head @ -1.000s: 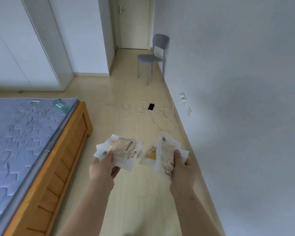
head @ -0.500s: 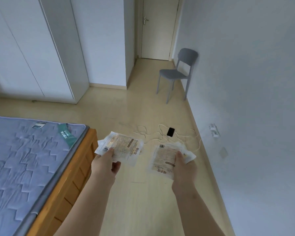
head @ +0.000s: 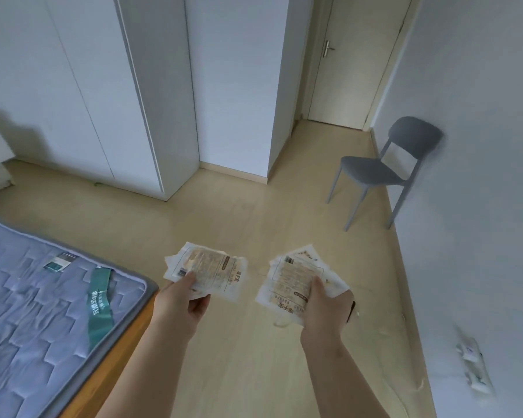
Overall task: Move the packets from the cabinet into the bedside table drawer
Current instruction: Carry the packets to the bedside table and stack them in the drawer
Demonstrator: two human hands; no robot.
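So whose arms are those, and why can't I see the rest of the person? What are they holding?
There is no machine here, just a person. A camera sits on their head and looks forward and down, so you see only their two arms, as if you were looking through their eyes. The left hand holds a few flat packets, pinched under the thumb. The right hand holds more packets the same way. The person is in a bedroom. Below the hands is a pale wooden floor. On the left is a bed with a bare blue mattress. A grey chair stands by the wall on the right, a white wardrobe is ahead, and a closed door is at the far end.
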